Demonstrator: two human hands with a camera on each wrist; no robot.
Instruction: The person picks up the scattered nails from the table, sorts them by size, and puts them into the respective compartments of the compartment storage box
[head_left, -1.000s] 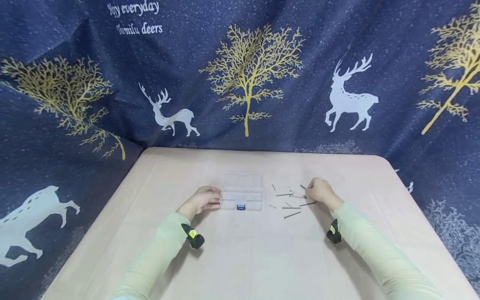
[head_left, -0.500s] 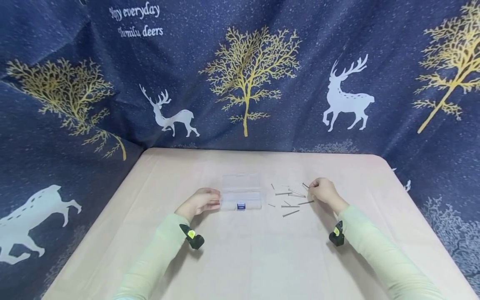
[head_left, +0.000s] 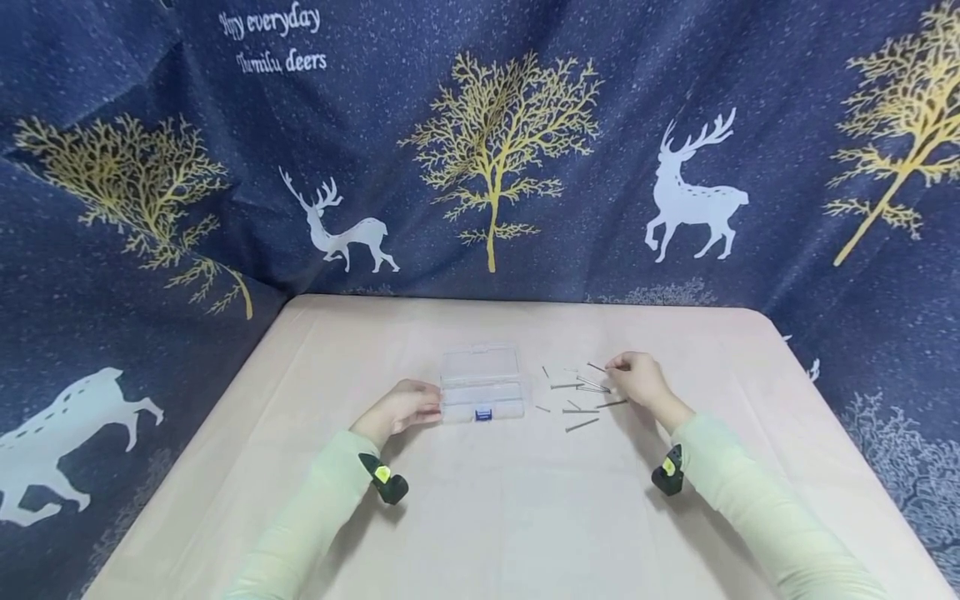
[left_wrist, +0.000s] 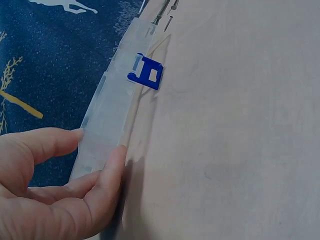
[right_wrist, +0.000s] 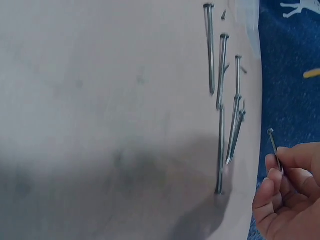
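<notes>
A clear plastic box point(head_left: 461, 412) with a blue latch point(left_wrist: 150, 72) stands on the table, its lid point(head_left: 480, 362) swung back. My left hand point(head_left: 408, 407) grips the box's left end, thumb on one side and fingers on the other, as the left wrist view shows. Between thumb and fingers my right hand point(head_left: 641, 382) pinches a nail point(right_wrist: 273, 142), its head pointing away from the hand. Several long nails point(right_wrist: 221, 150) and a few small ones point(right_wrist: 223, 15) lie loose between the box and my right hand.
The pale cloth-covered table point(head_left: 510, 517) ends at a dark blue curtain point(head_left: 570, 208) printed with deer and trees. Black wrist cameras point(head_left: 669, 475) sit on both green sleeves point(head_left: 750, 508).
My right hand has shifted slightly left, and the nail it pinches has tilted, its head now pointing further left. The left hand stays on the box.
</notes>
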